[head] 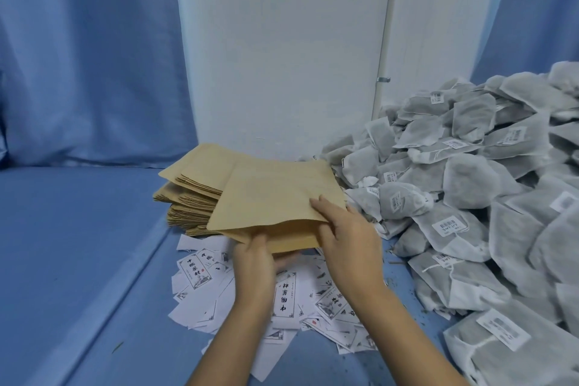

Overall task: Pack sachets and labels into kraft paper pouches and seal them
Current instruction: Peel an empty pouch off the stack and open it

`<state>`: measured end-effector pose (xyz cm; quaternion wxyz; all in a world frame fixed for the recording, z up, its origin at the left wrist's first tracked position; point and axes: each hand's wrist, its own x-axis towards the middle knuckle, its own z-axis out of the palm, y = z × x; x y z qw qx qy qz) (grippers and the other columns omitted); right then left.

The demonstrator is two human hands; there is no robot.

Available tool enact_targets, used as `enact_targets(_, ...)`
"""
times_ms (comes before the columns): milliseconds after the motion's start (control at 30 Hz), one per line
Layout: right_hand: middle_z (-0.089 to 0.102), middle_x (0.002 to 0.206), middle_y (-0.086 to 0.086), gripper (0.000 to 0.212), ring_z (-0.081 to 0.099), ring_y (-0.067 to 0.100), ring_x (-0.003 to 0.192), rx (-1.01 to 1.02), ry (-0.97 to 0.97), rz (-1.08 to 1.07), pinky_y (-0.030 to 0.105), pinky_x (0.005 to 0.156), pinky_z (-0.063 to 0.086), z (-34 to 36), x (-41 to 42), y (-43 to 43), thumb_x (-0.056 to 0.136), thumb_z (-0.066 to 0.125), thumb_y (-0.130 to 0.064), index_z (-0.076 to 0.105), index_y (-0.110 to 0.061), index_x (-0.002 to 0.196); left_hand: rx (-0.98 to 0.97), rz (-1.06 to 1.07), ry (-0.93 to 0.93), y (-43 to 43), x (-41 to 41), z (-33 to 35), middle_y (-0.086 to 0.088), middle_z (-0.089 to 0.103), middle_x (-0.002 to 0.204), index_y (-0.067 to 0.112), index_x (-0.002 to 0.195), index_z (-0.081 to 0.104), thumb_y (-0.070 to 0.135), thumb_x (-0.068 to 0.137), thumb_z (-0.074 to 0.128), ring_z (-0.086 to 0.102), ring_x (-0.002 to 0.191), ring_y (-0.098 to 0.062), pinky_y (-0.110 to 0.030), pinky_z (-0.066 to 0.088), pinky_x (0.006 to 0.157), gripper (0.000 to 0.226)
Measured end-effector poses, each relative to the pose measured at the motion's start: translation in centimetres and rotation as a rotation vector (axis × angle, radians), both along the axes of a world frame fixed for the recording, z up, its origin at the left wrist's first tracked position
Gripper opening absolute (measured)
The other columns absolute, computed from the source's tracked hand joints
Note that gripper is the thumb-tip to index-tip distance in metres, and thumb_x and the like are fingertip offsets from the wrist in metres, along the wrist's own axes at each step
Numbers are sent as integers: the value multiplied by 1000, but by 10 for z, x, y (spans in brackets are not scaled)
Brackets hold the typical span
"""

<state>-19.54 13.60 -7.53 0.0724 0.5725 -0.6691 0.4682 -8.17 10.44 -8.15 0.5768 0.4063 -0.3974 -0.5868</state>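
One kraft paper pouch (275, 197) is lifted above the table, its mouth toward me. My left hand (255, 263) grips the lower lip of that mouth from underneath. My right hand (347, 238) pinches the upper lip at the right corner, thumb on top, so the mouth gapes slightly. Behind and to the left lies a stack of flat kraft pouches (191, 194). White printed labels (291, 294) are scattered on the blue cloth under my hands. A big heap of grey-white mesh sachets (470, 185) with small barcode stickers fills the right side.
The blue-covered surface (78, 244) stretches to the left, with a raised ridge running diagonally. Blue curtains and a white wall panel (282, 56) stand behind. The sachet heap reaches the frame's right and bottom edge.
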Motion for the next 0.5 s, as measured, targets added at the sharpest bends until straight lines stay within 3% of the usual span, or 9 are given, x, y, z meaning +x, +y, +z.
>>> enact_targets(33,55,136,-10,57,50,14,123,48,26,-8,33,106,37,0,-1,0,82,52,3,60,-30,128,-11,41,-8,-2,1,-1,-18,67,105,5,109,61,3,94,39,67,90,-36,-60,48,63,26)
enact_targets(100,48,143,-7,67,49,16,126,107,80,7,29,104,36,1,-1,-2,79,51,5,52,-31,136,-75,84,-89,-3,2,-2,-16,66,95,7,99,63,5,95,42,62,83,-30,-40,58,64,22)
enact_targets(167,42,147,-4,74,43,14,133,115,109,50,24,106,31,-1,-2,-4,77,48,9,46,-28,140,-148,71,-171,-2,-1,-4,-10,64,85,9,93,63,9,96,44,57,72,-20,-25,50,62,19)
enact_targets(267,41,147,1,80,43,18,134,36,27,117,19,109,28,-3,-1,-2,72,39,19,48,-23,139,-204,105,-216,-2,-6,-9,1,60,71,11,85,60,8,96,44,48,57,-1,-24,43,60,20)
enact_targets(333,42,145,0,83,42,13,134,-113,-68,124,6,106,22,-3,-1,0,68,37,24,51,-20,136,-181,132,-257,-6,-6,-15,5,45,56,14,74,53,5,94,42,35,42,-1,-16,34,48,25)
enact_targets(367,42,143,0,83,41,10,132,-183,-84,109,7,106,22,-3,-1,1,67,38,26,53,-19,135,-160,117,-265,-8,-4,-18,4,39,54,14,72,50,3,94,42,30,40,-3,-14,32,46,26)
enact_targets(433,47,139,1,78,45,10,129,-231,-35,75,22,111,27,-2,0,2,66,39,23,58,-17,131,-131,84,-249,-12,-2,-22,-2,41,58,14,76,54,6,95,43,34,45,-5,-16,40,48,23)
enact_targets(500,54,137,1,78,50,12,126,-133,22,52,31,111,32,0,1,1,64,39,16,60,-21,129,-111,29,-157,-11,-1,-23,-7,60,76,18,90,63,12,95,47,55,67,-15,-31,57,66,18)
